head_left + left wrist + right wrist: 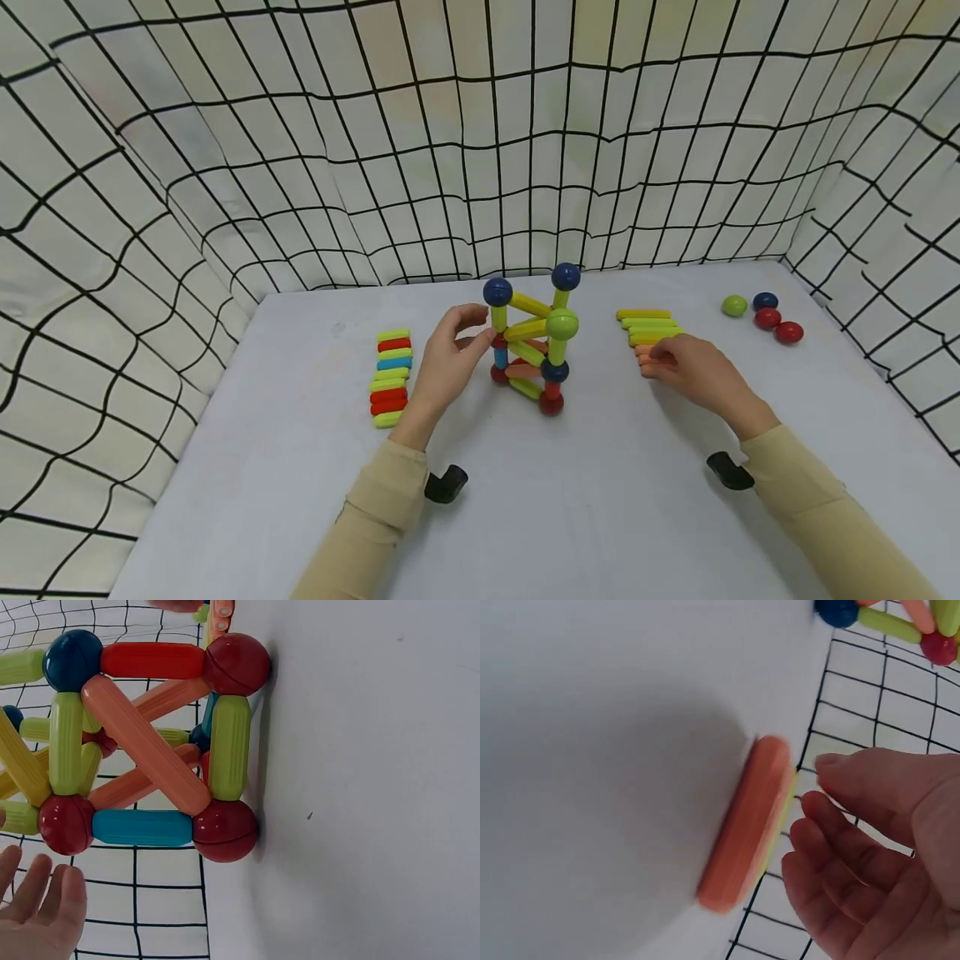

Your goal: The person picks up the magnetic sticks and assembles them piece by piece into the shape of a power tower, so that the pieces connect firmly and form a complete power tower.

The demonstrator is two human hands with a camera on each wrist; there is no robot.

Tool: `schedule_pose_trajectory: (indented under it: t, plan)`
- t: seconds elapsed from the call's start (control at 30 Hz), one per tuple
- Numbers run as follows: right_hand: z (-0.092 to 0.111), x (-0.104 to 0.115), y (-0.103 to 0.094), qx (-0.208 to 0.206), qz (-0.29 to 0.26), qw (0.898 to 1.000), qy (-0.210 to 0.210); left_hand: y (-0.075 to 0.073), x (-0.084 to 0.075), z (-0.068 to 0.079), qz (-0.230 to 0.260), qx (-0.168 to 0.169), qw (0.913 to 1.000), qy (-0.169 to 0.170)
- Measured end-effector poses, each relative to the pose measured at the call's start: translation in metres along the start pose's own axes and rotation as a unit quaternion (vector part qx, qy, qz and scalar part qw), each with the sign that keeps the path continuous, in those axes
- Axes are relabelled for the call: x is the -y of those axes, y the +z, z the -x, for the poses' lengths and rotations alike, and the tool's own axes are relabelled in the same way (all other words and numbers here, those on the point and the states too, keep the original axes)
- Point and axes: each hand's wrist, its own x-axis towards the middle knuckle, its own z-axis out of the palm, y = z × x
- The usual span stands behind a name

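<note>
Standing at twelve o'clock on white tabletop [592, 500], ball-and-rod tower [527, 353], at its nine o'clock left hand [450, 358], fingers loosely extended, thumb near red ball [500, 340], at three o'clock right hand [693, 371], thumb and fingers narrowly parted beside orange rods [643, 361], farther out four loose balls [767, 318].

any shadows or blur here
Head view: the right hand casts a soft shadow on the table; left wrist: a shadow band borders the stick-and-ball frame; right wrist: the orange stick looks slightly blurred, with diffuse shadow left of it.
</note>
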Motion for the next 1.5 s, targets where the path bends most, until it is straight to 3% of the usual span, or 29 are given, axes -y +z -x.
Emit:
schedule_pose_trajectory:
  t: [0.17,0.47,0.53,0.6,0.7,0.87,0.97,1.03,1.17,1.5]
  plan:
    - [0.008,-0.011,0.006,0.006,0.075,0.997,0.006,0.000,0.002,-0.001,-0.017,0.049,0.9986,-0.011]
    - [0.007,-0.013,0.011,-0.012,0.129,0.990,-0.055,0.000,0.001,0.003,-0.040,0.042,0.9982,-0.014]
    - [0.002,-0.009,0.011,-0.013,0.094,0.994,-0.062,-0.001,0.001,0.004,-0.042,0.043,0.9981,-0.011]
    - [-0.002,-0.001,0.009,-0.007,0.026,0.998,-0.063,-0.001,0.001,0.005,-0.045,0.044,0.9980,-0.007]
    - [-0.009,0.016,0.004,-0.008,-0.092,0.994,-0.062,-0.001,0.001,0.005,-0.046,0.045,0.9979,-0.004]
    - [-0.014,0.049,-0.006,-0.003,-0.263,0.964,-0.048,0.000,0.002,0.006,-0.043,0.047,0.9980,-0.007]
    - [-0.019,0.066,-0.009,0.006,-0.330,0.943,-0.048,0.000,0.002,0.006,-0.041,0.045,0.9981,-0.007]
    - [-0.023,0.075,-0.010,0.011,-0.352,0.934,-0.052,0.000,0.002,0.006,-0.039,0.044,0.9983,-0.006]
    - [-0.031,0.084,-0.011,0.016,-0.370,0.928,-0.047,0.000,0.002,0.006,-0.035,0.042,0.9985,-0.006]
    - [-0.037,0.087,-0.009,0.030,-0.392,0.919,-0.032,0.001,0.002,0.005,-0.043,0.044,0.9981,-0.005]
